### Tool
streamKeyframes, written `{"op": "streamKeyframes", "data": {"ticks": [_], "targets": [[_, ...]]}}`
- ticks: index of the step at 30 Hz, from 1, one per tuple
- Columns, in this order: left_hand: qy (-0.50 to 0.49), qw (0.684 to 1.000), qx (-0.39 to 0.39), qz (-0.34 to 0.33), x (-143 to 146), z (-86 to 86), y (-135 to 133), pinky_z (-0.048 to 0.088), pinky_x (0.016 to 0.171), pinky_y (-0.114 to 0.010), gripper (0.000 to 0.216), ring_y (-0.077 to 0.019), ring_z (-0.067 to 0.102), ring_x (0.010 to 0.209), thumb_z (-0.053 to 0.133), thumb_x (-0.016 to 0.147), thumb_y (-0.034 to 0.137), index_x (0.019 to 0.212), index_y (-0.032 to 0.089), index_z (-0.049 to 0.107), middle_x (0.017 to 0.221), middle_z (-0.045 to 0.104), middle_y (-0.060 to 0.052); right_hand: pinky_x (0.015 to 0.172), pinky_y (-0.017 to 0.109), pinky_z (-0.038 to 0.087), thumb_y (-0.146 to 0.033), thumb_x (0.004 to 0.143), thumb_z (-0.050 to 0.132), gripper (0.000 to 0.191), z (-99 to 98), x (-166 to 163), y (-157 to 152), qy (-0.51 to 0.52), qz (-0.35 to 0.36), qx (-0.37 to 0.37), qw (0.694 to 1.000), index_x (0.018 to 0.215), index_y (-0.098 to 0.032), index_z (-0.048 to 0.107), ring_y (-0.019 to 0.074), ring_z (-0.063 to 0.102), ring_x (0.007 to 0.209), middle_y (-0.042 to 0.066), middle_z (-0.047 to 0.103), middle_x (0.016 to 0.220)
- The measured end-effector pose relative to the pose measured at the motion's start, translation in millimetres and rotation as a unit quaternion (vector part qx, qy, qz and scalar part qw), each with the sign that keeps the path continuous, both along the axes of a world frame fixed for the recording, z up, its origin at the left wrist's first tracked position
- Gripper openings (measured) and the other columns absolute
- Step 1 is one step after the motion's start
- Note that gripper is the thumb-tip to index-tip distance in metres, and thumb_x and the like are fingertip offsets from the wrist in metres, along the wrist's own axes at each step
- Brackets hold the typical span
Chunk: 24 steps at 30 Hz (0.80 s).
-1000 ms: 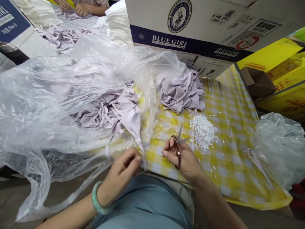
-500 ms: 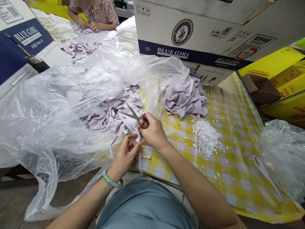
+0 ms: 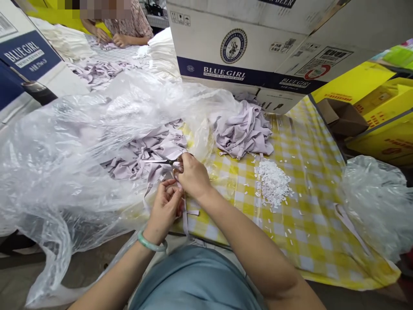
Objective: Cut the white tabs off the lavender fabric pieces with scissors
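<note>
My right hand (image 3: 196, 175) is closed round the handles of a pair of scissors (image 3: 163, 162), whose blades point left over a pile of pale lilac fabric straps (image 3: 134, 156). Just below it, my left hand (image 3: 164, 207) pinches a lilac fabric strap (image 3: 185, 218) that hangs down at the table edge; a green bangle circles that wrist. The two hands almost meet, and the fingers partly hide the held piece. To their right lie a bunched heap of lilac fabric (image 3: 243, 131) and a scattered mound of small white pieces (image 3: 274, 183).
Clear plastic sheeting (image 3: 64, 172) spreads over the left side. A large white and blue carton (image 3: 226, 43) stands at the back. Yellow checked cloth (image 3: 318, 215) covers the table, with a plastic bag (image 3: 376, 202) at its right. Across the table a person (image 3: 129, 26) handles fabric.
The scissors have turned from slanting up-left to lying nearly level, their blades now closer together. The view has shifted slightly; my left hand keeps its pinch on the strap.
</note>
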State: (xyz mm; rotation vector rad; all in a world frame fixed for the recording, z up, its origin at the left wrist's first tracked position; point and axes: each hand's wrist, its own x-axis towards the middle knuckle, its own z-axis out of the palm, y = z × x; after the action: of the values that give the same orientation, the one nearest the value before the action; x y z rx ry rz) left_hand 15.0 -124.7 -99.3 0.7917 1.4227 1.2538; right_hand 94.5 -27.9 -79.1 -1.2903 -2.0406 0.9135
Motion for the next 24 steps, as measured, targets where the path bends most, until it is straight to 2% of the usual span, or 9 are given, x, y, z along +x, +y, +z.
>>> {"op": "streamKeyframes", "data": {"ticks": [4, 6, 8, 10, 13, 16, 20, 22, 24], "targets": [[0.018, 0.999, 0.003, -0.052, 2, 17.8, 4, 0.036, 0.043, -0.019, 0.033, -0.0072, 0.043, 0.048, 0.071, 0.08, 0.046, 0.093, 0.017, 0.059, 0.064, 0.052, 0.006, 0.06, 0.022, 0.047, -0.015, 0.075, 0.063, 0.021, 28.2, 11, -3, 0.238, -0.045, -0.085, 0.966, 0.083, -0.024, 0.045, 0.0093, 0.054, 0.059, -0.007, 0.054, 0.074], [0.056, 0.993, 0.063, -0.078, 8, 32.9, 4, 0.047, 0.062, -0.023, 0.026, -0.012, 0.055, 0.068, 0.072, 0.081, 0.041, 0.079, 0.016, 0.066, 0.075, 0.059, 0.0, 0.049, 0.02, 0.043, -0.022, 0.077, 0.065, 0.024, 51.1, 28, -10, 0.344, -0.053, -0.126, 0.929, 0.082, -0.025, 0.042, 0.006, 0.047, 0.048, -0.008, 0.051, 0.072], [0.097, 0.977, 0.155, -0.114, 15, 48.7, 1, 0.048, 0.084, -0.027, 0.019, -0.0175, 0.058, 0.092, 0.068, 0.086, 0.034, 0.08, 0.017, 0.072, 0.092, 0.063, -0.005, 0.045, 0.019, 0.042, -0.027, 0.077, 0.068, 0.029, 68.4, 50, -17, 0.417, -0.063, -0.132, 0.897, 0.081, -0.025, 0.04, 0.0047, 0.047, 0.046, -0.008, 0.052, 0.076], [0.094, 0.96, 0.199, -0.173, 22, 60.5, -3, 0.048, 0.08, -0.026, 0.018, -0.016, 0.058, 0.089, 0.061, 0.092, 0.03, 0.091, 0.02, 0.076, 0.09, 0.062, -0.004, 0.044, 0.02, 0.044, -0.029, 0.077, 0.069, 0.03, 72.1, 76, -23, 0.447, -0.091, -0.111, 0.883, 0.082, -0.026, 0.039, 0.0048, 0.049, 0.048, -0.007, 0.054, 0.082], [0.037, 0.952, 0.132, -0.274, 29, 64.1, -6, 0.039, 0.054, -0.021, 0.023, -0.0088, 0.046, 0.059, 0.057, 0.096, 0.033, 0.1, 0.02, 0.076, 0.071, 0.052, 0.001, 0.048, 0.022, 0.045, -0.029, 0.076, 0.07, 0.028, 51.8, 115, -34, 0.375, -0.168, -0.098, 0.906, 0.083, -0.025, 0.043, 0.0074, 0.05, 0.053, -0.006, 0.056, 0.081], [-0.002, 0.945, 0.062, -0.322, 36, 56.5, -4, 0.033, 0.05, -0.02, 0.028, -0.008, 0.041, 0.058, 0.057, 0.095, 0.038, 0.099, 0.017, 0.075, 0.067, 0.047, 0.002, 0.074, 0.029, 0.052, -0.026, 0.076, 0.071, 0.025, 25.4, 146, -51, 0.253, -0.212, -0.06, 0.942, 0.086, -0.023, 0.048, 0.0145, 0.062, 0.082, 0.001, 0.065, 0.096], [-0.113, 0.927, 0.008, -0.356, 44, 57.5, 0, 0.032, 0.051, -0.02, 0.033, -0.0084, 0.04, 0.058, 0.056, 0.095, 0.043, 0.098, 0.017, 0.075, 0.068, 0.047, 0.0, 0.104, 0.039, 0.043, -0.019, 0.08, 0.069, 0.025, 15.9, 159, -75, 0.24, -0.029, -0.036, 0.97, 0.089, -0.024, 0.046, 0.0213, 0.056, 0.124, 0.006, 0.065, 0.12], [-0.125, 0.915, 0.003, -0.382, 47, 67.2, 2, 0.032, 0.05, -0.021, 0.033, -0.0084, 0.039, 0.057, 0.055, 0.095, 0.043, 0.095, 0.018, 0.076, 0.067, 0.049, 0.0, 0.104, 0.039, 0.043, -0.019, 0.081, 0.068, 0.024, 18.5, 157, -81, 0.253, 0.007, -0.033, 0.967, 0.086, -0.025, 0.045, 0.0216, 0.054, 0.126, 0.004, 0.068, 0.109], [-0.073, 0.911, 0.025, -0.406, 48, 79.3, 5, 0.038, 0.054, -0.021, 0.03, -0.01, 0.044, 0.06, 0.055, 0.096, 0.04, 0.094, 0.021, 0.077, 0.07, 0.054, -0.001, 0.1, 0.038, 0.045, -0.018, 0.082, 0.067, 0.023, 22.3, 153, -82, 0.282, -0.012, -0.009, 0.959, 0.082, -0.026, 0.045, 0.0209, 0.059, 0.117, 0.0, 0.067, 0.091]]}}
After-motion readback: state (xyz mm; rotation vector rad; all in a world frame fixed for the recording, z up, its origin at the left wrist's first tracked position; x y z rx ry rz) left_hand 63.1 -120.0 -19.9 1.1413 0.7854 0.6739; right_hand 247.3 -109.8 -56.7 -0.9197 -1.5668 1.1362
